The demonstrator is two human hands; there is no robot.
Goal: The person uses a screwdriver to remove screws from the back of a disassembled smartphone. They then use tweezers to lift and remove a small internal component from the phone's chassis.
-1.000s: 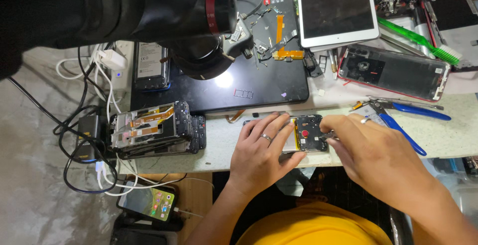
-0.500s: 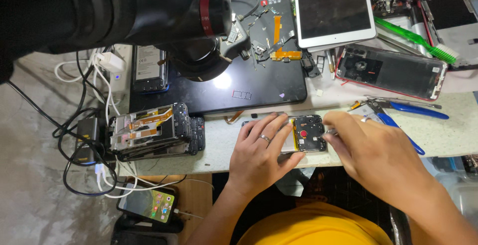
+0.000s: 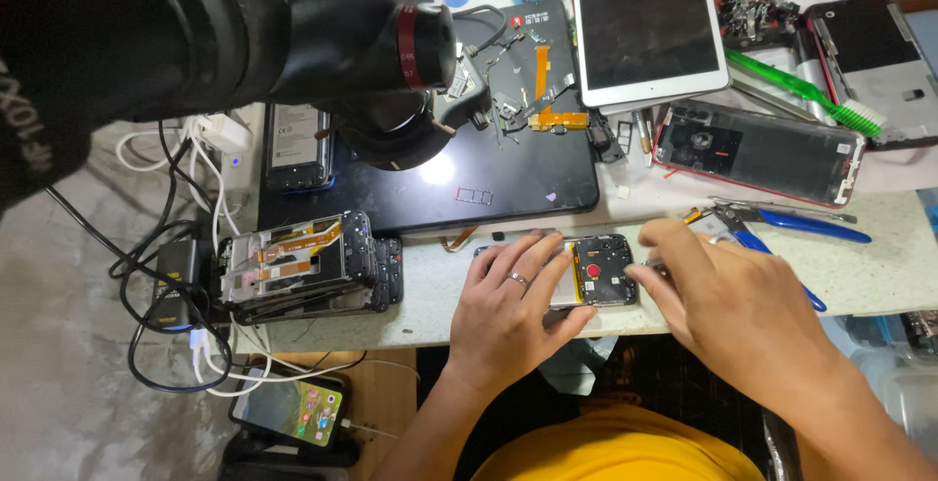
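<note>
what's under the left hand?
The left hand lies flat on an opened phone at the table edge. Its exposed right end shows dark boards and a red dot; the rest is covered by the palm.

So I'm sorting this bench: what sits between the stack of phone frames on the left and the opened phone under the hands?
In the head view, only bare speckled benchtop separates the stack of phone frames from the opened phone, which the left hand steadies.

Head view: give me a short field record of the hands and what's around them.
left hand: flat on the opened phone, holding it down
right hand: fingers at the phone's right edge; any tool hidden
behind phone: black work mat
left of phone: stack of phone frames
right of phone: blue-handled pliers
</note>
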